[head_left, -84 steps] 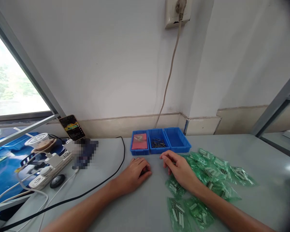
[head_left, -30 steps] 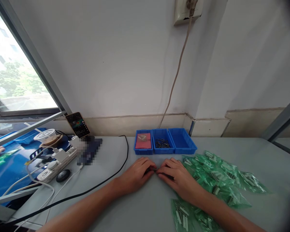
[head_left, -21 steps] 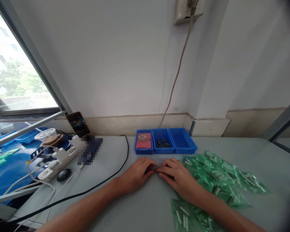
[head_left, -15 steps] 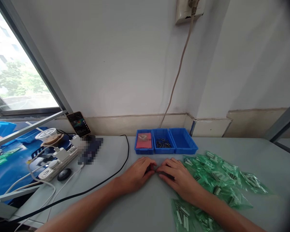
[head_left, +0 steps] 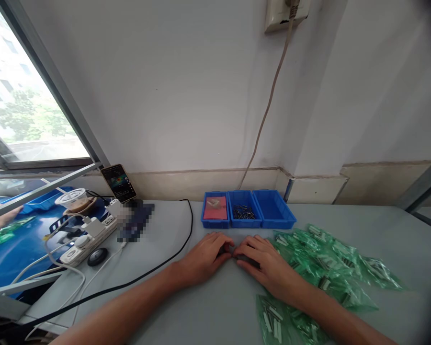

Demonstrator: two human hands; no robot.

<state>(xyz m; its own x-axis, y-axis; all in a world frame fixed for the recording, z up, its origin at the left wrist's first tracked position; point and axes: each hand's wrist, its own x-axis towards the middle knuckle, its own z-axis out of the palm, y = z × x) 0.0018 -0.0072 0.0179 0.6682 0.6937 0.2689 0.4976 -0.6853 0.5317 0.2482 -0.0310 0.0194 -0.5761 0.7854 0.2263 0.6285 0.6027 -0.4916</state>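
Observation:
My left hand [head_left: 210, 254] and my right hand [head_left: 260, 261] rest on the grey table with their fingertips meeting. Both are closed in a pinch, and whatever lies between the fingers is hidden or too small to name. Just beyond them stand joined blue bins: one with a red card [head_left: 215, 208] under a small clear bag, a middle bin [head_left: 243, 224] with small dark metal pieces like screws [head_left: 243, 212], and a right bin [head_left: 273, 206] showing its bare bottom. Green plastic bags [head_left: 326, 261] holding pale and metal pieces lie beside and under my right forearm.
At left are a phone [head_left: 118, 183] on a stand, a power strip [head_left: 89, 242] with white cables, a round black object [head_left: 97, 257] and a black cable [head_left: 158, 261]. Past a metal rail, another person's hand [head_left: 2, 222] is over a blue surface with a lidded cup [head_left: 73, 200].
My hands keep almost the same pose, fingertips together. The view has shifted slightly. At the far left, the other person's hand and forearm show more, and the blue bin there has changed position.

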